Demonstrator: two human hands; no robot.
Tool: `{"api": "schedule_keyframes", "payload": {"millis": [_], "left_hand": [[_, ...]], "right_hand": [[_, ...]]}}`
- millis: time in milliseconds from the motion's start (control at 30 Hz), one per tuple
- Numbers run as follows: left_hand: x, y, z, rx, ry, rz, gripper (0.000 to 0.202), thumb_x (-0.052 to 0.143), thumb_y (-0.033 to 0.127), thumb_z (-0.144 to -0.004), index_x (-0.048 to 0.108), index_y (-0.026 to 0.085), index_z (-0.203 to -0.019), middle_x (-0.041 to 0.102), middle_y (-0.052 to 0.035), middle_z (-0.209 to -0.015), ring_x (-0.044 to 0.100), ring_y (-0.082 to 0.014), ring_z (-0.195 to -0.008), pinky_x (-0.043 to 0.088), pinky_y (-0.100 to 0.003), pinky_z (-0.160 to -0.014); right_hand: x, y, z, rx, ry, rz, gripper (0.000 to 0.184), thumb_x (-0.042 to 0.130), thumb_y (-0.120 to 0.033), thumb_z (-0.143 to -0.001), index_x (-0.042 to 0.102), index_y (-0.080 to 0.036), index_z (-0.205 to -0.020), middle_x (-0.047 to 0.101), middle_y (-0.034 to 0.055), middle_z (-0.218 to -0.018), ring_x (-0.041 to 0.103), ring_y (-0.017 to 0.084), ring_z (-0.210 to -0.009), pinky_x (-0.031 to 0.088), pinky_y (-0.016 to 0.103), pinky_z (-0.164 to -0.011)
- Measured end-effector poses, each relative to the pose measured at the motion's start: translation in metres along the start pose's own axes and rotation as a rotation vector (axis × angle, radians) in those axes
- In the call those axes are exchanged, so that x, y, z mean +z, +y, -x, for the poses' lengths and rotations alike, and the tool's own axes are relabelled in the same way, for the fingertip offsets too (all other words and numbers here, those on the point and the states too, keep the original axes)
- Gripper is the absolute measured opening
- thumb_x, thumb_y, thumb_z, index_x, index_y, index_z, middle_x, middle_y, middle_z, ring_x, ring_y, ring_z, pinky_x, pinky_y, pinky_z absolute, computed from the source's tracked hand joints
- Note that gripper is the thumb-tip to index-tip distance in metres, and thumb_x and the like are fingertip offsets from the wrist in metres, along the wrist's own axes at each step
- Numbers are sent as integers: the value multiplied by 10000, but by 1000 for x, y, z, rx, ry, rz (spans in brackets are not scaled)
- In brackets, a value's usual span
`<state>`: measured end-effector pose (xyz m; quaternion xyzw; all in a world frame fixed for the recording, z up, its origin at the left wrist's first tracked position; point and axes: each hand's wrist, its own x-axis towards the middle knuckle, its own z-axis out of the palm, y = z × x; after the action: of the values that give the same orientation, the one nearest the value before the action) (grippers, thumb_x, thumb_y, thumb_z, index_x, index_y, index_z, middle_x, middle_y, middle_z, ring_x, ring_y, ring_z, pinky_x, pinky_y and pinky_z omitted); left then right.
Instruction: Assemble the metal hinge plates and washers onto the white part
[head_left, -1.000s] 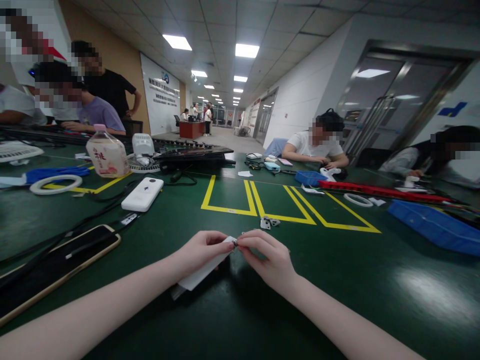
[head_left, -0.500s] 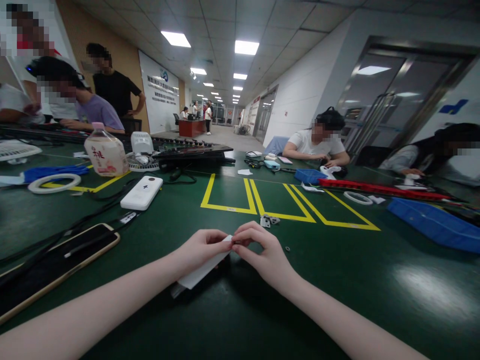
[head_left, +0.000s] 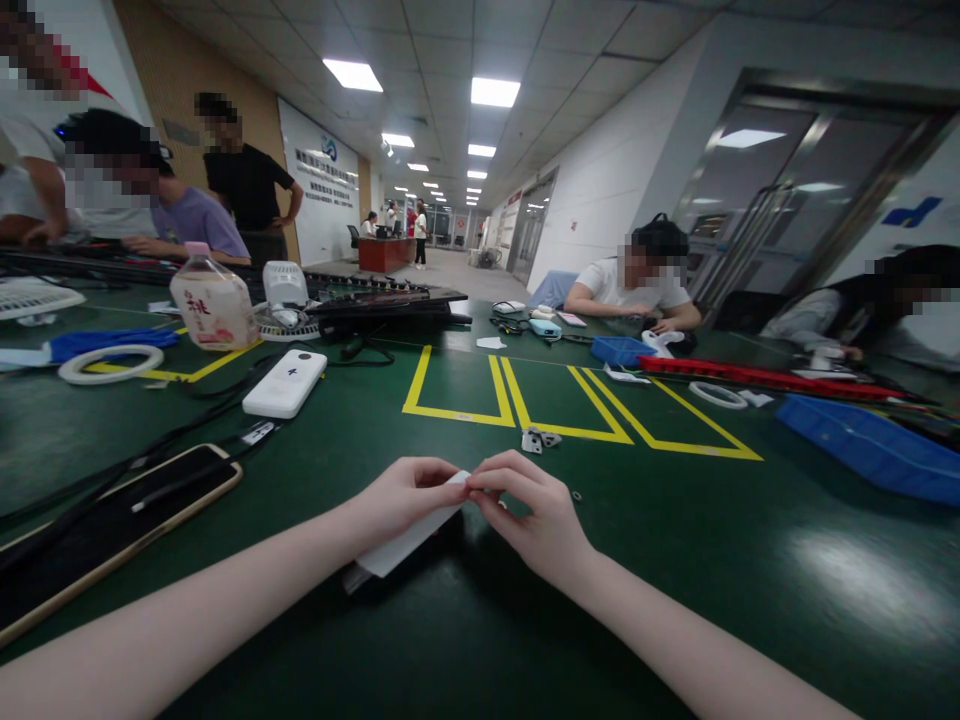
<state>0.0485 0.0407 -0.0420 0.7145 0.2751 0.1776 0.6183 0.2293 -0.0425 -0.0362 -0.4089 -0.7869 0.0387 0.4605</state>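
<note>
My left hand is closed around a flat white strip-like piece, which slants down toward me over the green table. A greyish, shiny end pokes out at its lower left. At the upper end of the white piece, my right hand pinches with thumb and fingers; whatever lies between those fingertips is too small to name. Just beyond my hands rest small metal bracket-like parts. A tiny ring, like a washer, lies to the right of my right hand.
On the left are a phone, a white power bank, black cables, a peach drink bottle and a roll of tape. Yellow tape outlines mark the table ahead. A blue tray stands right. Several people sit or stand around.
My right hand's fingers have shifted slightly at the tip of the white piece. My left hand keeps its hold. In the background, people at the left have moved a little.
</note>
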Motion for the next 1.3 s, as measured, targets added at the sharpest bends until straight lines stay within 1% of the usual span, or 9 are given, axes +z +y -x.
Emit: {"api": "schedule_keyframes", "payload": {"millis": [200,367,500,667,900,1000,1133,1233,1300], "left_hand": [[0,1,0,16,16,-43,417,631,461,-825,668,142,-1091,679,-78,-1029,602,-219,-928,434,-318,-803],[-1,-3,-2,24,8,-32,433,631,479,-823,667,143,-1093,683,-77,-1013,605,-209,-891,436,-311,-779],[-2,-4,-2,16,11,-29,432,640,473,-819,664,142,-1096,676,-74,-1000,599,-203,-879,445,-307,-760],[-3,-6,-3,-26,-14,27,490,634,536,-799,644,148,-1098,653,-82,-1013,600,-209,-844,484,-309,-673],[-2,-7,-3,-29,-10,61,484,631,536,-801,650,150,-1092,647,-70,-966,598,-197,-817,487,-304,-658],[-1,-7,-3,-34,3,67,491,642,538,-792,647,150,-1092,646,-67,-962,598,-198,-820,488,-302,-654],[-1,-8,-4,-42,8,54,495,651,551,-780,649,141,-1058,645,-64,-944,599,-194,-804,483,-293,-639],[-2,-8,-5,-54,21,57,490,655,547,-773,650,146,-1054,649,-63,-929,604,-199,-804,475,-286,-623],[-3,-7,-5,-75,24,57,489,658,545,-769,651,155,-1063,650,-62,-926,605,-201,-805,475,-290,-625]], "right_hand": [[-3,3,1,-132,34,159,108,597,-125,-873,661,-172,-946,639,46,-916,609,123,-822,527,235,-709],[-7,8,3,-208,31,212,128,609,-136,-873,663,-175,-982,655,48,-922,616,128,-821,529,251,-715],[-6,5,3,-128,27,115,121,580,-145,-894,665,-180,-974,647,54,-922,619,126,-835,538,246,-723],[-3,4,2,-13,20,17,124,571,-158,-894,667,-181,-969,633,50,-908,614,119,-819,530,225,-685],[0,8,1,175,-36,-75,100,595,-195,-885,678,-177,-940,610,56,-895,589,127,-775,506,221,-618],[1,10,2,180,-42,-86,106,595,-210,-889,673,-178,-952,599,60,-913,579,126,-777,507,222,-622],[1,10,3,127,-62,-57,111,583,-216,-897,656,-180,-972,586,57,-932,572,118,-786,507,219,-644],[-6,15,2,84,-72,2,153,523,-220,-930,638,-180,-1024,601,59,-940,580,122,-799,503,232,-675],[-16,25,1,90,-18,70,183,474,-226,-953,633,-175,-1029,615,62,-924,589,138,-820,503,258,-714]]}}
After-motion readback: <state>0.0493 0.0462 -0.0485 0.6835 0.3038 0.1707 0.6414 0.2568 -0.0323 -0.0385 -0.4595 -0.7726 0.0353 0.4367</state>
